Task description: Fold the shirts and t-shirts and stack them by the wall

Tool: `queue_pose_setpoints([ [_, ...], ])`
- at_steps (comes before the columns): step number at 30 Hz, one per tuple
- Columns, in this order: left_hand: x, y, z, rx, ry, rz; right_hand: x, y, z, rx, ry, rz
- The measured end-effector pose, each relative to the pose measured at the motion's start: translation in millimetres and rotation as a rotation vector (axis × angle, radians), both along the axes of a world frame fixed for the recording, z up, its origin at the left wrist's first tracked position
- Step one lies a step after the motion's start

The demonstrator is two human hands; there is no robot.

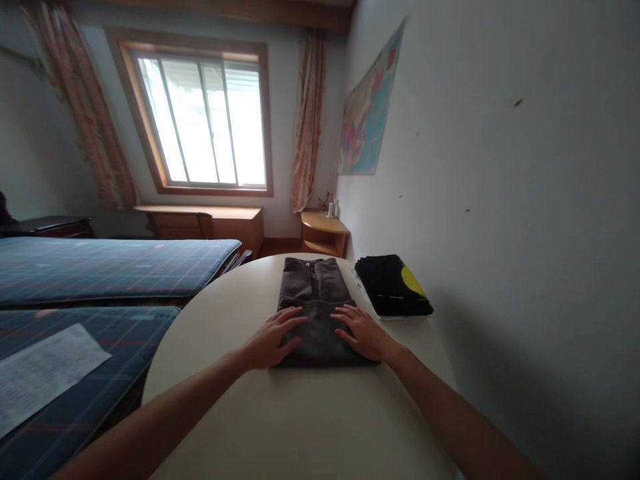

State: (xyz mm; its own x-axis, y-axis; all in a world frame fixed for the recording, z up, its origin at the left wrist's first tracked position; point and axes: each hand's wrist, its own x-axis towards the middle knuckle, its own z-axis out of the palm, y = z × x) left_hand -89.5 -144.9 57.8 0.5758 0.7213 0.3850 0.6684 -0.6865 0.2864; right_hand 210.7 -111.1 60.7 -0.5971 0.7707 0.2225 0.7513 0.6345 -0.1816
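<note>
A dark grey garment [317,287] lies folded lengthwise on a round cream table [295,413], its near end doubled over. My left hand [273,339] rests flat on the left side of that near fold, fingers spread. My right hand [361,332] lies flat on the right side of the same fold. Neither hand grips the cloth; both press down on top of it.
A folded black garment with a yellow patch [393,285] sits on the table by the white wall at the right. Two beds with blue plaid covers [100,267] stand at the left, a paper sheet [40,373] on the nearer one. A window and wooden desk are at the back.
</note>
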Motion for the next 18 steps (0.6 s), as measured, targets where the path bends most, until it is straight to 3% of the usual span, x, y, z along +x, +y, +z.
queue_pose_setpoints([
  [2,0.9,-12.7,1.8,-0.018,0.108,-0.141,4.1,-10.4,1.6,-0.027,0.006,0.057],
  [4,2.3,-21.4,2.0,0.017,0.179,-0.19,6.7,-21.6,4.1,-0.026,0.029,0.102],
  [8,4.8,-28.1,-2.8,0.152,0.264,-0.129,8.5,-42.8,6.4,0.021,0.011,0.218],
  [11,6.0,-26.8,-7.9,0.22,0.341,-0.107,9.1,-51.6,3.5,0.079,-0.08,0.227],
  [15,6.7,-26.2,-7.6,0.221,0.404,-0.049,9.3,-57.1,3.2,0.119,-0.173,0.206],
  [18,4.4,-35.4,3.5,0.155,0.373,-0.088,7.0,-69.1,12.3,0.058,-0.158,0.196],
])
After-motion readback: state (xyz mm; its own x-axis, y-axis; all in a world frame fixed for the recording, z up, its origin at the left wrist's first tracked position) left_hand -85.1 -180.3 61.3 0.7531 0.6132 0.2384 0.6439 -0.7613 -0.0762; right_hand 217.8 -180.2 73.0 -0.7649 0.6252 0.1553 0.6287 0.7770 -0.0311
